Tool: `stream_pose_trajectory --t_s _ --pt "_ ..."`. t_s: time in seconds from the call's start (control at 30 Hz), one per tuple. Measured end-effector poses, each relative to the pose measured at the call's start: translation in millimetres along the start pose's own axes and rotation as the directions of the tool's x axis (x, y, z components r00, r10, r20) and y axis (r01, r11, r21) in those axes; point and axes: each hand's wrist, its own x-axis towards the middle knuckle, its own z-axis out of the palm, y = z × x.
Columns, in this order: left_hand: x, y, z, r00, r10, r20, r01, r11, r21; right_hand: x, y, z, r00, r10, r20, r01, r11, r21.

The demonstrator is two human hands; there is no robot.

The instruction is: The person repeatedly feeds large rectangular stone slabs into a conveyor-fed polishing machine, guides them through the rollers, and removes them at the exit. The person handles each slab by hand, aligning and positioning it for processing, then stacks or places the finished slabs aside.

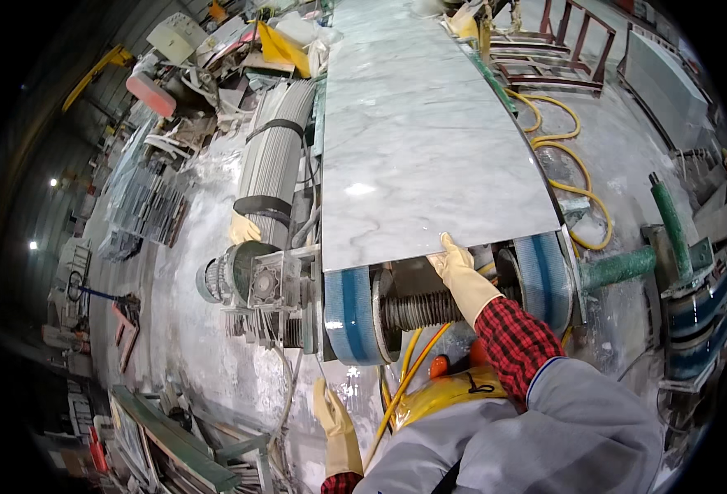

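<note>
From my distant seat I judge the step in hand to be steadying or guiding the marbled slab (429, 156), which lies flat, its near end reaching over two blue belts (349, 317) with a ridged roller (417, 313) between them. My gloved right hand (457, 267) is at that near edge, partly curled, one digit up against the rim; whether the other fingers hook underneath I cannot tell, so I won't call it a firm grip. My gloved left hand (336, 418) hangs lower, well apart from the stone, loosely open with its fingers extended together, and I see nothing in it. The next move, I think, calls for bringing that free hand to the edge near the left belt (clear of the motor (236, 272) beside it), so that both share the load evenly and the slab stays square.
</note>
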Motion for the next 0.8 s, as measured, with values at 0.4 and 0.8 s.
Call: stream_pose_trajectory --t_s 0.4,0.8 --pt "125.7 83.2 32.3 0.806 0.586 0.08 -0.578 0.809 -0.107 -131.2 13.6 -123.3 0.987 0.099 -0.124 -0.12 0.976 -0.183" --pt "243.8 185.4 262.7 0.232 0.284 0.93 -0.6 0.795 -0.093 -202.7 29.9 -201.5 0.917 0.242 -0.318 -0.372 0.806 -0.46"
